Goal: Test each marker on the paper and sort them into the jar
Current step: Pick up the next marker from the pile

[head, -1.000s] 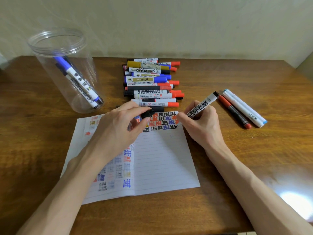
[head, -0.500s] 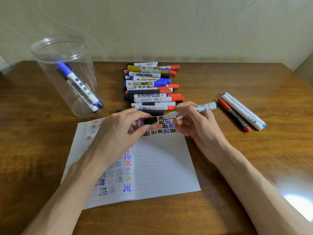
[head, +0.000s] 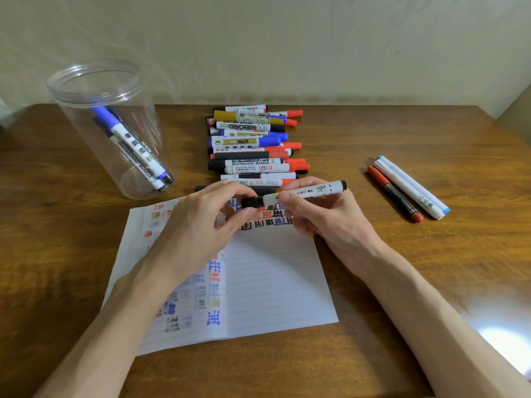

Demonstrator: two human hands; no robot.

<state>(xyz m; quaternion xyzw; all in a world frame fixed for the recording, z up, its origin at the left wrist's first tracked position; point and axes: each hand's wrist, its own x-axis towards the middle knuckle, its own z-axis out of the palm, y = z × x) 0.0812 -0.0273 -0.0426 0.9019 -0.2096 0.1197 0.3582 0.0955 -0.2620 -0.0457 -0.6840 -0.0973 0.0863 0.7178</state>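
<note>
My right hand (head: 321, 216) grips a white-barrelled black marker (head: 313, 191) held level above the top of the lined paper (head: 275, 282). My left hand (head: 198, 225) pinches the marker's black cap (head: 252, 202), which sits on the marker's left end. The paper carries rows of black, blue and red test marks. A clear plastic jar (head: 94, 90) stands at the back left with a few blue and black markers leaning inside. A stack of several untested markers (head: 253, 145) lies behind the paper.
A red marker (head: 395, 193) and a white marker with blue ends (head: 411, 186) lie side by side on the wooden table (head: 402, 282) to the right. A wall closes the table's far edge. Glare falls on the table's near right corner.
The right hand swung the marker from writing on the paper to level. The cap in the left hand has met the marker's tip end.
</note>
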